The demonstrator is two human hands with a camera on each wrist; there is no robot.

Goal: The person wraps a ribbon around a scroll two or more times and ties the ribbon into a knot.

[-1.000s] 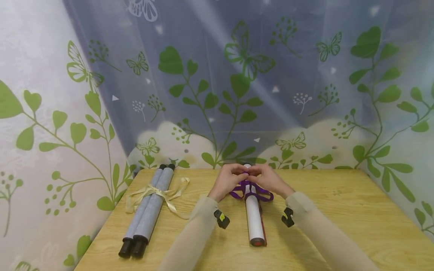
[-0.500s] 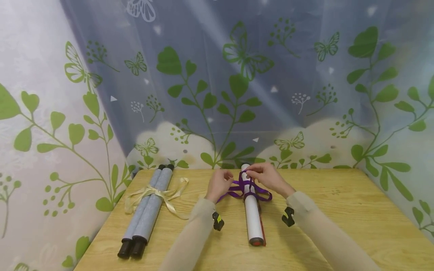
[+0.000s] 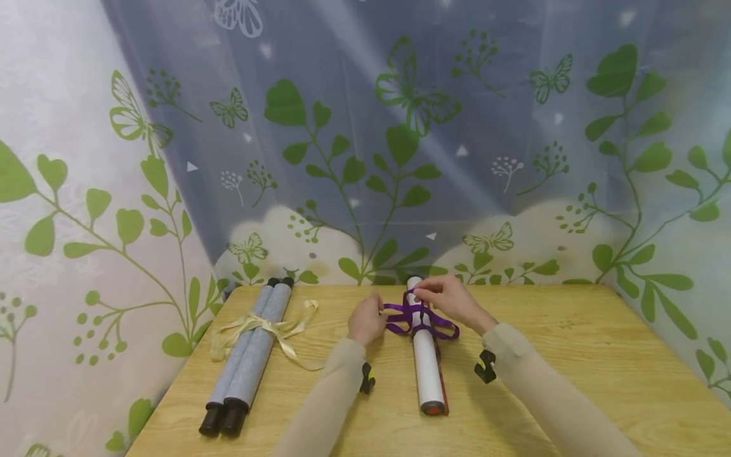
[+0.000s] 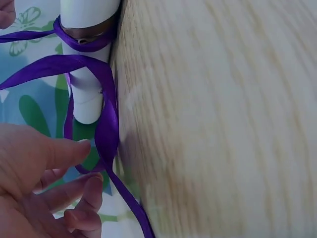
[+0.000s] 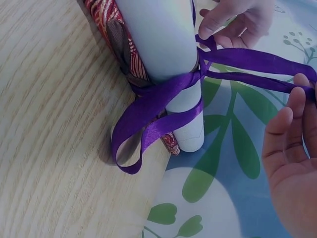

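A white roll (image 3: pixel 427 371) with a dark end lies lengthwise on the table, a red patterned piece (image 5: pixel 139 58) along its side. Purple ribbon (image 3: pixel 447 330) is wound around it, with loops and strands spreading to both sides. My right hand (image 3: pixel 454 298) pinches a strand above the roll; the right wrist view shows that ribbon reaching the fingertips (image 5: pixel 299 84). Left of the roll, my left hand (image 3: pixel 367 320) is at a ribbon loop (image 4: pixel 106 131). In the left wrist view its thumb and index fingertip stand apart, fingers loosely bent, the loop passing by them.
Two grey-blue rolls (image 3: pixel 259 355) with black ends lie side by side at the left, tied with a cream ribbon (image 3: pixel 291 330) whose tails spread on the wooden table (image 3: pixel 571 381). A leaf-patterned curtain (image 3: pixel 502 158) hangs behind the table's far edge.
Both hands were together over the roll. The left hand has since moved left and turned, and the purple strand that hung from it no longer shows below it. The right hand stays near its place.
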